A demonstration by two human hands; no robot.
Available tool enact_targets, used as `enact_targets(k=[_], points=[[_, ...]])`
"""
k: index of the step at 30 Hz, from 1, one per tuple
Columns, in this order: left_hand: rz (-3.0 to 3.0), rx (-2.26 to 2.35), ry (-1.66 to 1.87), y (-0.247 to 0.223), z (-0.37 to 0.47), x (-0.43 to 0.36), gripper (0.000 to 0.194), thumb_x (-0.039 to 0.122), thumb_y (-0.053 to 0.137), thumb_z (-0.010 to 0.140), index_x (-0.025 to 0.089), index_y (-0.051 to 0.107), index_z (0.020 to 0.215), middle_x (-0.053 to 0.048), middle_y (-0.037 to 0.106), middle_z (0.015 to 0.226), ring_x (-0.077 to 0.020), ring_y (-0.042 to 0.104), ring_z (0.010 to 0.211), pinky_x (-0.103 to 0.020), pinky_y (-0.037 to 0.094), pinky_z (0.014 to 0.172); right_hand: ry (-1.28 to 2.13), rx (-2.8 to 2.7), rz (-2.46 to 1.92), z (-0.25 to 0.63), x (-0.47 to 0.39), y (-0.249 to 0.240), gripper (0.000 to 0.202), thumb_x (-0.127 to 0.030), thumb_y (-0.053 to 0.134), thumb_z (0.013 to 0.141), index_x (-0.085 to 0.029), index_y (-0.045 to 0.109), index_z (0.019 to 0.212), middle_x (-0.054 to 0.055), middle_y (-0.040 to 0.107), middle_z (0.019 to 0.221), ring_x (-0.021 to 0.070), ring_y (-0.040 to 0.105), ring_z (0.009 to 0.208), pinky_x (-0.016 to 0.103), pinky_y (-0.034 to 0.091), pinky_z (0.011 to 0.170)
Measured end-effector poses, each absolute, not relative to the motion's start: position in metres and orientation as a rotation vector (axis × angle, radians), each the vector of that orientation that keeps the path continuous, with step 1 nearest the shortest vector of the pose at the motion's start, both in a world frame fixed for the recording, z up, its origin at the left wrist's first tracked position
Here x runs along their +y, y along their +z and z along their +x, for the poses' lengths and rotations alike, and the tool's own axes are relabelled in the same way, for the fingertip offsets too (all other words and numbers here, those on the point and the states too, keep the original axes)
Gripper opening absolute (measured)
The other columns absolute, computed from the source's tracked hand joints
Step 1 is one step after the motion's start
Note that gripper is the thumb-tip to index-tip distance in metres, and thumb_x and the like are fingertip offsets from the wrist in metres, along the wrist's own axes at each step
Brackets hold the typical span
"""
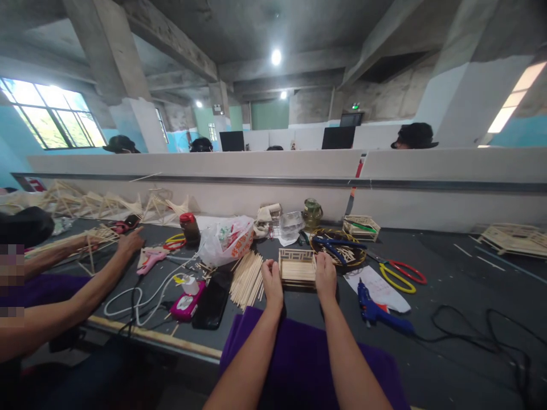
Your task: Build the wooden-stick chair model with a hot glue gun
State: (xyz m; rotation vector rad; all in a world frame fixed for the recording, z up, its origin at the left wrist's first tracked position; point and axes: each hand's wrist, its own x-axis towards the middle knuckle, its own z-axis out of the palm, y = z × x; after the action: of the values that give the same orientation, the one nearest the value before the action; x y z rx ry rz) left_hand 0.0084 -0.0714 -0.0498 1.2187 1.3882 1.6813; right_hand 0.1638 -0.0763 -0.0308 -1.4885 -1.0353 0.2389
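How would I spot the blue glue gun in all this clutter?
On the dark table, find the white paper to the right of the right hand. The blue glue gun lies by its near edge. Its color sets it apart from the pink glue gun over on the left.

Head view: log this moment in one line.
left hand: holds small wooden frame, left side | right hand: its right side | sticks: left of frame | blue glue gun: right
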Motion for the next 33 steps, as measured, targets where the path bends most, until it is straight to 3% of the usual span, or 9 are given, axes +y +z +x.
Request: enact_targets(k=[8,12,17,25,33], points=[[1.247,1.374,1.678,-0.049,0.010,-0.072,0.035,0.048,0.045,0.090,0.018,0.055,0.104,-0.010,0.061,0.105,-0.0236,0.057,0.104,-0.038,0.041,0.096,-0.197,-1.386,-1.439,0.161,-0.092,-0.022,0.037,-0.038,0.042,0.093,-0.019,0.074,0.093,0.013,0.060,0.117,0.0263,0.046,0.114,0.043,0.036,0.101],[1.254,1.354,1.679,-0.050,0.009,-0.072,0.034,0.047,0.045,0.090,0.017,0.056,0.103,-0.010,0.062,0.105,-0.0239,0.057,0.103,-0.039,0.042,0.095,-0.361,-1.528,-1.556,0.154,-0.096,-0.023,0.030,-0.033,0.051,0.088,-0.023,0.076,0.099,0.013,0.053,0.130,0.0302,0.042,0.116,0.046,0.038,0.096],[1.252,1.337,1.682,-0.052,0.009,-0.071,0.033,0.047,0.047,0.089,0.018,0.057,0.101,-0.009,0.062,0.103,-0.0229,0.058,0.101,-0.037,0.042,0.093,-0.392,-1.530,-1.606,0.153,-0.094,-0.027,0.031,-0.032,0.051,0.086,-0.023,0.076,0.103,0.013,0.053,0.130,0.0317,0.041,0.117,0.047,0.039,0.094],[1.243,1.363,1.648,-0.050,0.008,-0.072,0.031,0.047,0.047,0.089,0.020,0.059,0.096,-0.007,0.064,0.099,-0.0230,0.058,0.098,-0.038,0.041,0.095,-0.085,-1.239,-1.454,0.155,-0.089,-0.031,0.039,-0.041,0.045,0.090,-0.016,0.068,0.109,0.013,0.067,0.107,0.0263,0.055,0.103,0.042,0.041,0.095],[1.224,1.350,1.570,-0.050,0.007,-0.068,0.043,0.055,0.038,0.091,0.020,0.061,0.100,-0.010,0.066,0.103,-0.0246,0.059,0.100,-0.039,0.042,0.094,0.568,-0.817,-1.246,0.154,-0.082,-0.039,0.063,-0.062,0.045,0.086,-0.017,0.063,0.124,0.012,0.066,0.125,0.0267,0.057,0.118,0.038,0.040,0.100]])
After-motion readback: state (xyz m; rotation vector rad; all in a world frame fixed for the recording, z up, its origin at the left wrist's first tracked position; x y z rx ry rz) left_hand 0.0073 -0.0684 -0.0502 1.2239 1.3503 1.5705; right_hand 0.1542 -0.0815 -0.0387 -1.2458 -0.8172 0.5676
